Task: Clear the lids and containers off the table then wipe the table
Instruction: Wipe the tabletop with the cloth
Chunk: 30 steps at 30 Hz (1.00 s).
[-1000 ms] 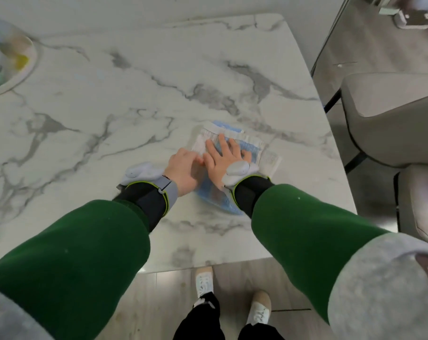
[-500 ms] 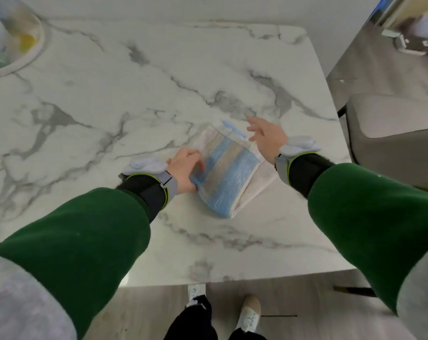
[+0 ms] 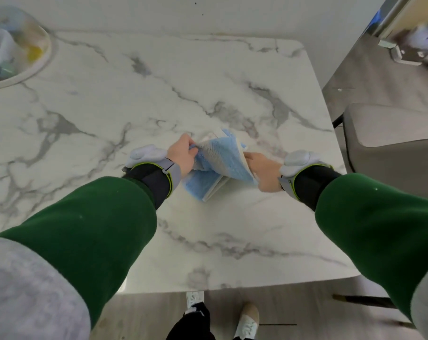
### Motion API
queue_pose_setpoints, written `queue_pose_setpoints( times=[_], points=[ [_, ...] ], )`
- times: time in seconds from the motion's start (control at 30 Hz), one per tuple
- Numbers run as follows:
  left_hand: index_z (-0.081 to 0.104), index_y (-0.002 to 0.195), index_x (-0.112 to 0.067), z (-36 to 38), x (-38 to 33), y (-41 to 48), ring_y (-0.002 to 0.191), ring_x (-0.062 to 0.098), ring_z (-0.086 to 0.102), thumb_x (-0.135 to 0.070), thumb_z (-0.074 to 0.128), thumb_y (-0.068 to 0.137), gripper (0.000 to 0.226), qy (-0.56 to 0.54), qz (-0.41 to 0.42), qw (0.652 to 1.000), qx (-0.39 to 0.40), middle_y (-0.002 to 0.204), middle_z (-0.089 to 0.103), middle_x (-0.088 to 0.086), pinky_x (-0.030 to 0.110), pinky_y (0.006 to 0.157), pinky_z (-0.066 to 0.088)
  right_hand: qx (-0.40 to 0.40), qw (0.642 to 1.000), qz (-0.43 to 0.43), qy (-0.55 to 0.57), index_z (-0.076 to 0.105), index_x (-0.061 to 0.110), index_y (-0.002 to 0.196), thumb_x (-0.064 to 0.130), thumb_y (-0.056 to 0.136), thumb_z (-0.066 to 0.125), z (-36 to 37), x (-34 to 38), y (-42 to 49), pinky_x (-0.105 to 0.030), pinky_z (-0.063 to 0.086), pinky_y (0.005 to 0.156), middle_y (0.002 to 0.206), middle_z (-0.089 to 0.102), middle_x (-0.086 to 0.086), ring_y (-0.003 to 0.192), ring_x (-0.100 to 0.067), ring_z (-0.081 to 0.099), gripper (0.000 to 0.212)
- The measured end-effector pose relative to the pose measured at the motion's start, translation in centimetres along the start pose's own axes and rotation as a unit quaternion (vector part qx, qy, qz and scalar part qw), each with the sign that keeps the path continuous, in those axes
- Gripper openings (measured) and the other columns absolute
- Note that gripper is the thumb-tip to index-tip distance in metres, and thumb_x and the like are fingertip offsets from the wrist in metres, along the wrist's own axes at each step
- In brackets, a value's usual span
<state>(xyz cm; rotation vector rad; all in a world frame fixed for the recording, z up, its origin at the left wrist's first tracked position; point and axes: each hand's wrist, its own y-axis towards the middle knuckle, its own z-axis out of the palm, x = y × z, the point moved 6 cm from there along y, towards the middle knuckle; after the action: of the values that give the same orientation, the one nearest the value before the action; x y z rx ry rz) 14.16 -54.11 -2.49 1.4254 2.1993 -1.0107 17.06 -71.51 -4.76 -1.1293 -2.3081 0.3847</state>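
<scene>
Cloth (image 3: 222, 165): blue and cream striped terry, part folded, lying on the marble table (image 3: 159, 94) toward the near right quarter. Its lower folded edge rests on the stone; the upper layer is lifted off the surface and held between my two hands.

Left hand (image 3: 183, 155): closed on the cloth's left edge, fingers curled in and pinching the fabric at the top left corner. Right hand (image 3: 262, 169): closed on the right edge, fingers tucked under the raised flap so I see mostly the back of the hand and thumb side. Both hands sit just beside each other with the cloth spanning the gap.

Each wrist carries a black band with a yellow-green trim and a pale grey pod on top. Green sleeves (image 3: 90, 229) run back from both wrists, grey fabric showing at the upper arms.

Table surface around the cloth is bare white marble with grey veining. At the far left corner a round white-rimmed bowl (image 3: 24, 72) holds a jumble of things, a yellow piece among them; blurred, I cannot tell what they are.

Beyond the right table edge, a grey upholstered chair (image 3: 392, 133) stands on wood-look floor. Farther back right, a white object, too blurred to name. Below the near table edge, my shoes (image 3: 247, 320) and dark trouser legs show.
</scene>
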Motion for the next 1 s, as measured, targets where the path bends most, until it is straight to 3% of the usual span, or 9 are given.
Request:
queue_pose_setpoints(
  times=[0.13,0.2,0.27,0.33,0.43,0.5,0.63,0.83,1.0],
  points=[
    [0.038,0.104,-0.012,-0.9,-0.6,-0.4,0.084,0.018,0.037,-0.015,0.033,0.103,0.006,-0.041,-0.005,0.999,-0.02,0.078,0.04,0.004,0.023,0.049,0.023,0.018,0.998,0.003,0.062,0.024,0.015,0.148,0.026,0.082,0.07,0.1,-0.6,-0.2,-0.034,0.028,0.112,0.154,0.023,-0.001,0.14,-0.021,0.025,0.081],
    [0.043,0.112,-0.011,-1.6,-1.0,-0.6,0.085,0.018,0.039,-0.016,0.034,0.103,0.014,-0.048,-0.005,0.998,-0.027,0.092,0.044,0.01,0.031,0.052,0.018,-0.038,0.981,0.014,0.188,0.04,0.013,0.141,0.028,0.091,0.059,-1.5,-0.6,-0.2,-0.024,0.033,0.1,0.144,0.041,-0.005,0.129,-0.023,0.042,0.055],
    [0.041,0.109,-0.014,-2.7,-1.8,-0.7,0.08,0.019,0.04,-0.017,0.034,0.103,0.01,-0.049,0.0,0.998,-0.039,0.096,0.046,0.012,0.031,0.052,0.017,-0.121,0.97,0.031,0.209,0.058,0.005,0.109,0.024,0.097,0.05,-4.0,-0.5,-0.2,-0.022,0.035,0.074,0.107,0.059,-0.014,0.096,-0.027,0.054,0.024],
    [0.036,0.103,-0.017,-4.1,-3.0,-0.6,0.071,0.02,0.039,-0.018,0.035,0.103,0.002,-0.059,0.018,0.996,-0.059,0.093,0.048,0.013,0.027,0.047,0.024,-0.204,0.958,0.041,0.195,0.048,0.007,0.083,0.02,0.097,0.047,-7.0,-0.3,-0.3,-0.022,0.025,0.053,0.081,0.048,-0.011,0.074,-0.021,0.043,0.019],
    [0.042,0.103,-0.016,-6.5,-5.6,-0.4,0.079,0.017,0.044,-0.012,0.038,0.102,0.006,-0.078,0.064,0.99,-0.095,0.091,0.05,0.012,0.026,0.05,0.027,-0.274,0.941,0.039,0.195,0.051,0.01,0.081,0.018,0.094,0.049,-11.3,0.1,-0.8,-0.029,0.023,0.05,0.075,0.049,-0.007,0.067,-0.019,0.043,0.015],
    [0.044,0.101,-0.015,-8.4,-7.5,-0.4,0.085,0.016,0.044,-0.01,0.038,0.101,0.007,-0.07,0.089,0.986,-0.118,0.087,0.05,0.008,0.026,0.056,0.022,-0.314,0.925,0.035,0.213,0.055,0.012,0.082,0.022,0.093,0.05,-14.1,0.3,-1.6,-0.021,0.029,0.047,0.067,0.049,0.0,0.058,-0.015,0.041,0.015],
    [0.044,0.101,-0.014,-11.1,-10.1,-0.8,0.086,0.016,0.043,-0.012,0.038,0.101,0.007,-0.041,0.111,0.982,-0.149,0.094,0.048,0.008,0.022,0.055,0.02,-0.376,0.905,0.007,0.197,0.059,0.011,0.083,0.024,0.094,0.052,-18.2,0.8,-3.3,-0.027,0.024,0.051,0.07,0.048,-0.002,0.063,-0.018,0.039,0.018],
    [0.044,0.099,-0.016,-10.5,-9.2,-2.1,0.091,0.024,0.049,-0.016,0.039,0.1,0.005,-0.015,0.059,0.991,-0.119,0.098,0.049,0.011,0.023,0.07,0.028,-0.372,0.917,-0.042,0.138,0.065,0.005,0.088,0.019,0.092,0.057,-19.3,2.8,-5.1,-0.025,0.025,0.063,0.078,0.053,-0.004,0.078,-0.016,0.045,0.016],
    [0.056,0.122,0.0,-7.2,-5.1,-3.0,0.12,0.034,0.054,-0.009,0.042,0.096,0.031,0.091,-0.042,0.995,0.013,0.129,0.057,0.021,0.032,0.092,0.045,-0.211,0.968,-0.013,0.138,0.065,-0.003,0.086,0.036,0.091,0.058,-14.6,3.4,-4.5,-0.03,0.028,0.057,0.076,0.053,-0.012,0.071,-0.02,0.046,0.04]
  ],
)
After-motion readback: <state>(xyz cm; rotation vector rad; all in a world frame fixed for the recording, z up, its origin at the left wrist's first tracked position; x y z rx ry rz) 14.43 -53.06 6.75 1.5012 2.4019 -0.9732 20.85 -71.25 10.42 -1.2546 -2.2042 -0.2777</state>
